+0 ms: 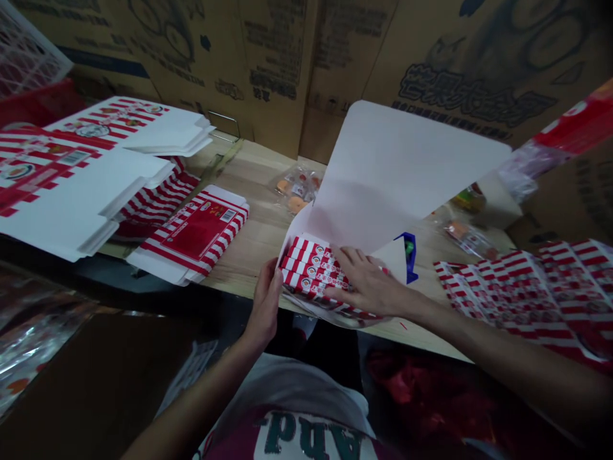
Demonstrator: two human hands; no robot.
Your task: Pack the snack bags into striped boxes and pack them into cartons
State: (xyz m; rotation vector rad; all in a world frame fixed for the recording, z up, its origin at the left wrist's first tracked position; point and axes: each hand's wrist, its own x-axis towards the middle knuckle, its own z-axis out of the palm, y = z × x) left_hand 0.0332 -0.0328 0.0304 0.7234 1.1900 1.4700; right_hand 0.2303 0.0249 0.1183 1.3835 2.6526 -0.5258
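A stack of red-and-white striped packets (310, 271) lies inside an open white box (306, 239), whose tall white lid (397, 166) stands up behind it. My left hand (265, 303) cups the stack's left end against the box wall. My right hand (366, 283) lies across the stack from the right, fingers spread over the packets. The lower layers of the stack are partly hidden by my right hand and the box's front edge.
Flat striped box blanks (81, 169) and a folded box (194, 233) lie at left on the wooden table (258, 239). Loose striped packets (522, 294) lie at right. Small clear bags of sweets (297, 188) and a blue object (408, 259) sit nearby, with large cardboard cartons (287, 57) behind.
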